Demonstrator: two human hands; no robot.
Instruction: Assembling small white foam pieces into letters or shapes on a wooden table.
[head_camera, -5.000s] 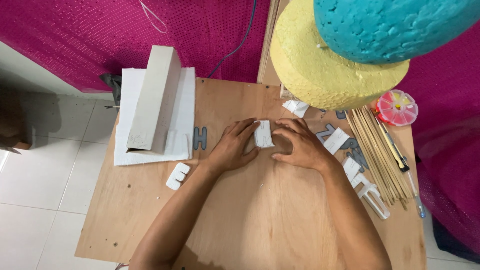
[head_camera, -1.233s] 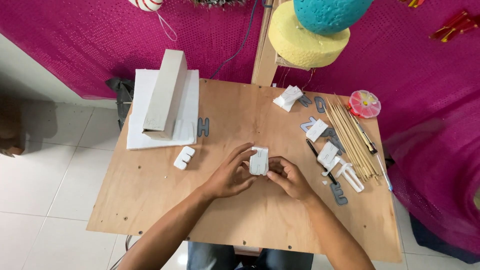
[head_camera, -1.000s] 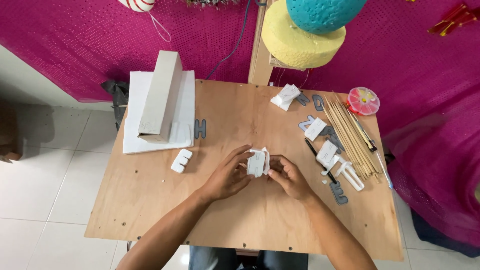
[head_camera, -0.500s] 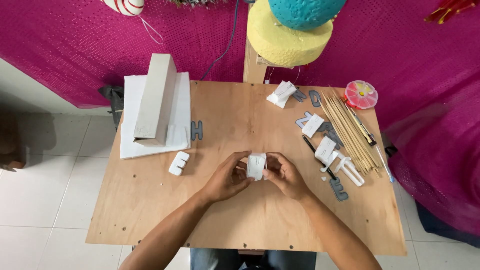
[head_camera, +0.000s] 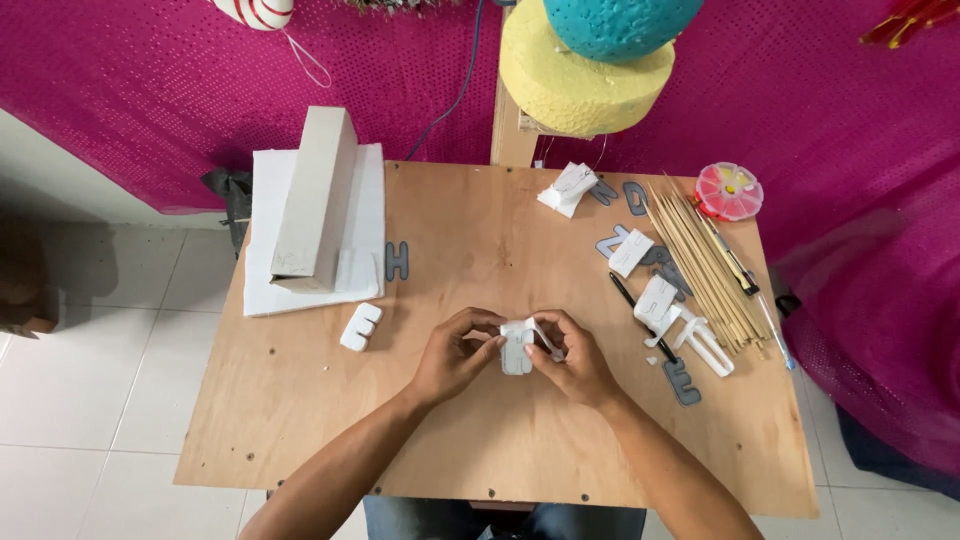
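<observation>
Both of my hands meet over the middle of the wooden table (head_camera: 480, 240). My left hand (head_camera: 455, 352) and my right hand (head_camera: 572, 358) pinch a small white foam piece (head_camera: 517, 347) between their fingertips, just above the tabletop. A thin strip of the foam sticks out toward my right fingers. A white foam letter (head_camera: 360, 326) lies to the left of my left hand.
A grey cardboard box (head_camera: 315, 198) rests on a white foam sheet (head_camera: 268, 200) at the back left, with a grey letter (head_camera: 397, 261) beside it. Wooden skewers (head_camera: 705, 265), foam letters (head_camera: 684, 381), a black pen (head_camera: 634, 303) and a pink round box (head_camera: 729, 190) fill the right side. Yellow and blue foam shapes (head_camera: 585, 70) hang overhead.
My hands drew back from the table's far middle toward its near edge with the foam piece. The view rose and widened. In the last second the hands only shifted slightly.
</observation>
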